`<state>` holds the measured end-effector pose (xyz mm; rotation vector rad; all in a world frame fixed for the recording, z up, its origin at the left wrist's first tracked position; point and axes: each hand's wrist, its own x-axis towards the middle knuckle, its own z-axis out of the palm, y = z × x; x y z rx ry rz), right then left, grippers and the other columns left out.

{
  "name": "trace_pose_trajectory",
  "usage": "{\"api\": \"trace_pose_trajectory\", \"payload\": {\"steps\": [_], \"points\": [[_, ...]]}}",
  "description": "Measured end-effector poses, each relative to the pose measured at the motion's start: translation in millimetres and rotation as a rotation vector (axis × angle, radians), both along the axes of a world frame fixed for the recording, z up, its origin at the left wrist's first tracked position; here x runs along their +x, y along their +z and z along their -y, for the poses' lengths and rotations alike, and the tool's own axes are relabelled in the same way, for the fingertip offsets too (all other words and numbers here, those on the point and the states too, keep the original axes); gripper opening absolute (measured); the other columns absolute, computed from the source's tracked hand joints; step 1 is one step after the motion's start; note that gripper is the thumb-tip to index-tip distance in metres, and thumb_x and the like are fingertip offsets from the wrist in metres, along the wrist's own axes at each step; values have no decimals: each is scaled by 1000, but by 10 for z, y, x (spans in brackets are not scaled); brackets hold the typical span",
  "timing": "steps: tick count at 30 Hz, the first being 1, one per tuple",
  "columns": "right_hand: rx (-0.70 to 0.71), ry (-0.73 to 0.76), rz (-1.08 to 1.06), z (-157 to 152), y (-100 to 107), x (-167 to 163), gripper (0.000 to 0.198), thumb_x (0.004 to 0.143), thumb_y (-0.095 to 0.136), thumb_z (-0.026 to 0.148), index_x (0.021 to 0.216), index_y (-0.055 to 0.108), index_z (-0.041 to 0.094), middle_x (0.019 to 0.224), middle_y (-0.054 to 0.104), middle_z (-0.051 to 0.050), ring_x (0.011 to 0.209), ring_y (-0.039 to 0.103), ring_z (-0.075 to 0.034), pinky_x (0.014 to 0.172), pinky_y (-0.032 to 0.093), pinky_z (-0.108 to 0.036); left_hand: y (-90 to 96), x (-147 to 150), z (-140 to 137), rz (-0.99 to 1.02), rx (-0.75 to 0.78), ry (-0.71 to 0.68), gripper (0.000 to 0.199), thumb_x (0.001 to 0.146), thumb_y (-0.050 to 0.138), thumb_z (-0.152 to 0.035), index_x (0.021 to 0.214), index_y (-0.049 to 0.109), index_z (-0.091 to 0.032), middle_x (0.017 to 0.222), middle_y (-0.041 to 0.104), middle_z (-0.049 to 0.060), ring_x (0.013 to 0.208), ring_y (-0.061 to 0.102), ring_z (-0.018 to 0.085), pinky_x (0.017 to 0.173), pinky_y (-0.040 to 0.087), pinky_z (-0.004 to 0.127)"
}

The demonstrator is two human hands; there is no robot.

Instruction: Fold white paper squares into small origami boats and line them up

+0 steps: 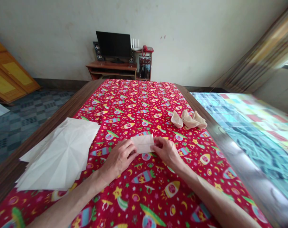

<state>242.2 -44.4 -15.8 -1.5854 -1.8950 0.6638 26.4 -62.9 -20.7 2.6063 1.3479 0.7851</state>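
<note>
Between my two hands is a small folded rectangle of white paper (143, 144), with a crease line running across it. My left hand (124, 152) pinches its left edge, fingers curled and thumb below. The right edge is gripped between the thumb and fingers of my right hand (167, 150). A stack of creased white paper sheets (60, 155) lies to the left of my left hand. Beyond my right hand, several folded cream-coloured paper pieces (188, 120), shaped like little boats, sit close together in a row.
A red patterned cloth (144, 104) covers the middle of the dark wooden table (227, 152). At the far wall a low stand (112, 67) carries a monitor (114, 44), speakers and a red telephone (147, 49). On the right is a bed (248, 126); a yellow cabinet (12, 69) stands left.
</note>
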Motion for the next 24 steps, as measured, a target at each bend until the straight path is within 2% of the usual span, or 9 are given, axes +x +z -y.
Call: {"api": "trace_pose_trajectory", "payload": {"steps": [2,4,7,8,13,15,18,21,24], "points": [[-10,4,-25,22,28,-7,7,76,59,24,72,64,20,62,61,3,58,55,-12,53,38,-21,8,1,7,-10,12,0,9,88,56,-21,79,54,-19,84,56,1,83,54,18,74,47,31],[4,15,-34,58,42,-6,17,76,61,26,61,59,19,56,58,3,53,51,-11,51,35,-21,20,2,11,-10,30,2,9,88,56,-19,79,54,-19,86,56,1,84,55,18,76,48,32],[31,7,-111,77,58,24,25,78,59,32,57,55,19,53,53,4,50,47,-10,49,34,-21,42,7,17,36,85,29,4,87,56,-18,90,54,-20,98,55,3,93,55,19,86,49,34],[55,-15,-147,65,71,45,26,79,58,34,58,55,19,52,52,4,50,46,-10,49,34,-21,50,8,20,63,112,46,11,88,55,-18,98,53,-21,103,54,5,98,55,20,90,48,35],[373,-151,-186,-25,215,190,25,82,59,34,62,54,19,54,50,5,50,44,-9,51,36,-21,69,12,32,174,187,99,43,90,48,-15,131,37,-20,125,47,11,120,45,23,105,40,41],[540,-82,-158,-5,273,221,20,85,58,29,68,56,19,66,58,2,57,49,-10,56,40,-23,68,13,33,195,219,100,51,89,48,-14,137,31,-19,130,44,13,125,41,25,106,38,43],[702,127,-12,102,280,200,7,88,55,20,82,59,18,86,63,-4,77,55,-14,68,44,-26,76,16,40,216,314,100,61,87,54,-15,141,24,-19,136,38,16,129,37,28,106,37,47],[719,282,265,222,178,122,12,90,50,16,86,61,17,87,62,-6,81,52,-17,65,41,-27,107,26,65,166,367,54,69,84,61,-18,141,22,-21,139,34,18,131,34,31,105,35,52],[694,356,410,282,52,54,18,91,46,14,82,60,17,81,59,-5,74,48,-16,59,35,-26,135,43,95,1,318,-69,51,85,61,-21,131,40,-25,131,46,12,123,43,29,105,33,54]]}}
